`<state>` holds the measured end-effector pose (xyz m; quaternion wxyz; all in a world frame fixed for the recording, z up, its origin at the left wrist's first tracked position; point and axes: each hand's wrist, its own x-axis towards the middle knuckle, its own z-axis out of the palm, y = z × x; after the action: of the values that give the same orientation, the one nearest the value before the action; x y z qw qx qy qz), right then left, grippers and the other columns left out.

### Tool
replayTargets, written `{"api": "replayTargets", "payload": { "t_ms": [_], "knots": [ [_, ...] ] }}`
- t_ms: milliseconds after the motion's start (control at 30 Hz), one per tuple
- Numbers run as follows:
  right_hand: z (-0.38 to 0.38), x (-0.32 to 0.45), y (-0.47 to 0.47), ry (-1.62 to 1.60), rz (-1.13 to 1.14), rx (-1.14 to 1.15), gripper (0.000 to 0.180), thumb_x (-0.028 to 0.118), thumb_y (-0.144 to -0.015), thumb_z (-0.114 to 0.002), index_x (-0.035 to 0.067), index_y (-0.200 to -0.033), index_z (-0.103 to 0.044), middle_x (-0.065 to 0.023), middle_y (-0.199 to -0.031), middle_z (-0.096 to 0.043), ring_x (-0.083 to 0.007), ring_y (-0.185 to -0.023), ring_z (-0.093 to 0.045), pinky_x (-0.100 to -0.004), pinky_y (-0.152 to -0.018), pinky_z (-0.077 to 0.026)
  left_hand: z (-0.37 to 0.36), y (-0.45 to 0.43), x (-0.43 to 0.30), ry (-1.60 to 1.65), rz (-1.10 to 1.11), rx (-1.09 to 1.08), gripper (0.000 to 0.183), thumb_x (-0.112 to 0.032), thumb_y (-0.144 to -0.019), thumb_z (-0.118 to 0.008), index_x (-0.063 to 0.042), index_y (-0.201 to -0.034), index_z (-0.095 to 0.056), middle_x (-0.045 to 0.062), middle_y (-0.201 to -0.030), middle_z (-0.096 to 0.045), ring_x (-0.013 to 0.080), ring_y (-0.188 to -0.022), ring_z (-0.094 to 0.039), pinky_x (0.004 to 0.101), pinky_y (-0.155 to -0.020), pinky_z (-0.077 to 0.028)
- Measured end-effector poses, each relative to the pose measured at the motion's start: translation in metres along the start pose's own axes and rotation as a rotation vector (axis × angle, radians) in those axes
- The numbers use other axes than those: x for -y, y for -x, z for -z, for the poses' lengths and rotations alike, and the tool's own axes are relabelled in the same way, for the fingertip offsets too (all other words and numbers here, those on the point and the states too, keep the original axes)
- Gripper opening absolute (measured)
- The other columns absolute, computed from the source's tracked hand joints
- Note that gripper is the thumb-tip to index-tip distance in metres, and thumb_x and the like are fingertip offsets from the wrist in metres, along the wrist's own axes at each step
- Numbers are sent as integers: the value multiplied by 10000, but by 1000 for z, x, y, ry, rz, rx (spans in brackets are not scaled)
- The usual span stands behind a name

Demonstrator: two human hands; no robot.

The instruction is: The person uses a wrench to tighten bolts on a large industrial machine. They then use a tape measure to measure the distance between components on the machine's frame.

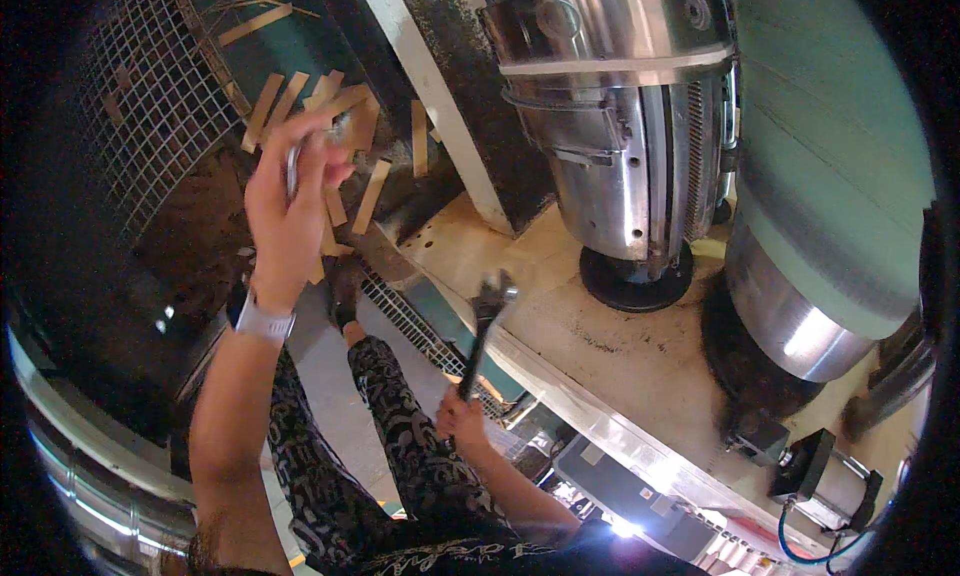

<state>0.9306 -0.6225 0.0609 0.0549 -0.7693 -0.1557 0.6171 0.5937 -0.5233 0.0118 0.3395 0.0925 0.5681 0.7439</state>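
Note:
My left hand is raised over several flat wooden strips, with a small shiny metal piece between its blurred fingers; what kind of piece cannot be told. A pale watch band circles that wrist. In my right hand is the dark handle of an adjustable wrench, its blurred head pointing up and away from me, over the edge of the pale machine bed. Past the wrench stands a polished metal machine column on a round black base.
A metal grid lies at the upper left. A large green cylinder rises at the right, above a pneumatic-looking actuator with a hose. A slanted pale beam meets the machine bed. A narrow grating runs below its edge.

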Motion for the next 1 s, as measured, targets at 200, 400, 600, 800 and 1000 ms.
{"api": "replayTargets", "payload": {
  "t_ms": [200, 400, 600, 800, 1000],
  "knots": [
    [-47, -37, -24, 215, -283, 119, 356, 322, -862, -494, 147, -584, -358, 43, -464, -309, -88, -350, -286, -257, -341, -223, 73, 69, 84, -108, 313, -66, 193, -90, -878, -482, -24, -1054, -526, 53, -917, -551, 108, -828, -541, 249, -738, -456],
    [-58, -75, -46, 182, -551, 268, 404, 388, -881, -452, 161, -569, -333, 55, -451, -251, -92, -338, -245, -266, -343, -203, 109, 101, 118, -102, 351, -27, 217, -146, -885, -471, -9, -1044, -524, 56, -880, -564, 121, -827, -545, 259, -748, -444],
    [-47, -91, -69, 291, -480, 417, 448, 434, -871, -451, 177, -538, -297, 67, -447, -205, -95, -345, -214, -274, -354, -183, 121, 109, 124, -265, 443, -21, 216, -141, -880, -474, 5, -1034, -512, 61, -866, -573, 123, -812, -548, 257, -764, -437],
    [-39, -93, -85, 266, -616, 313, 411, 450, -832, -497, 180, -574, -328, 67, -485, -239, -97, -384, -241, -280, -373, -194, 124, 115, 135, -169, 412, -38, 288, -17, -826, -523, 0, -1105, -454, 70, -906, -570, 141, -886, -548, 268, -817, -424],
    [-34, -89, -90, 298, -573, 349, 386, 440, -818, -521, 177, -592, -352, 66, -501, -260, -91, -400, -276, -272, -378, -208, 118, 109, 128, -212, 298, -49, 339, 0, -829, -504, -1, -1158, -426, 93, -1033, -547, 160, -972, -521, 280, -875, -391]
  ]
}}
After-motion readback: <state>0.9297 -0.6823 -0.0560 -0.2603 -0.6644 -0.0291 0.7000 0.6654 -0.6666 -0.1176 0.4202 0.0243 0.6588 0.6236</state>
